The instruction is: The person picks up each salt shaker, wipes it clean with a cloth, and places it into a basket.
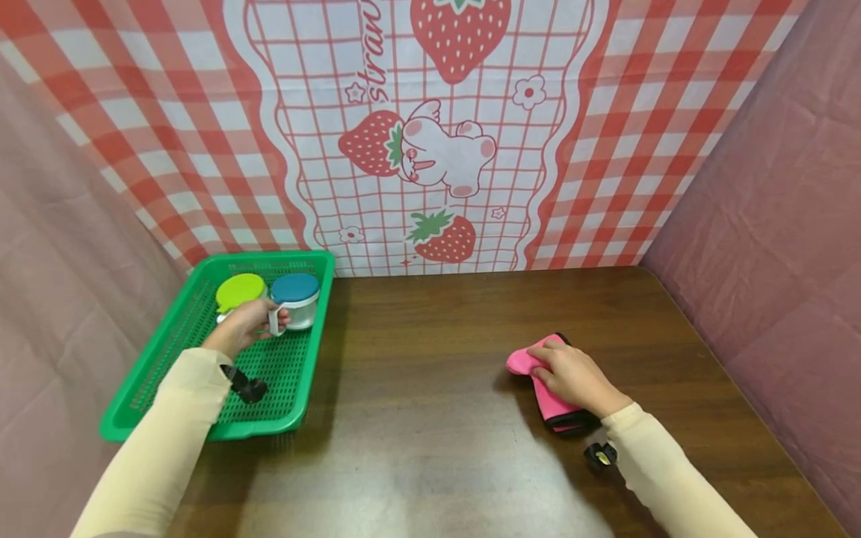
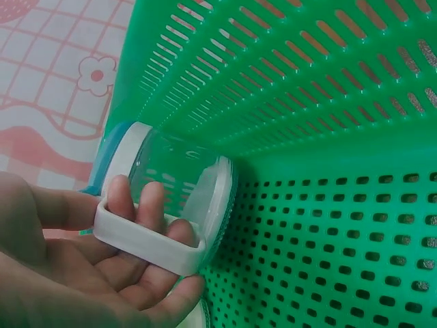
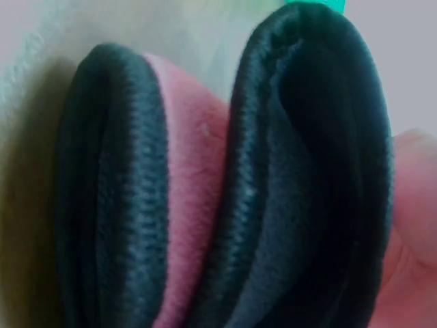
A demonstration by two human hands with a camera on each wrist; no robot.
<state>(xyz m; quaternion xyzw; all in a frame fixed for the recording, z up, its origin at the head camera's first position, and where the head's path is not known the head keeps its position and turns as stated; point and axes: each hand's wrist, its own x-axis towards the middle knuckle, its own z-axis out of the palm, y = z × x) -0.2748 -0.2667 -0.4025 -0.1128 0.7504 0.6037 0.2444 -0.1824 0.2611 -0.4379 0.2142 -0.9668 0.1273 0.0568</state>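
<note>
Inside the green basket, a clear jar with a blue lid stands beside another jar with a lime-green lid. My left hand holds the blue-lidded jar by its white handle, fingers passed through the loop and thumb at its upper end. Over on the right of the table, my right hand pinches a folded pink cloth with black edging. The right wrist view shows its dark folded edges close up, with part of a finger beside them.
The brown wooden table runs between basket and cloth. A red-checked strawberry curtain hangs behind it, with plain pinkish cloth walls at both sides. Small black cameras sit on each wrist.
</note>
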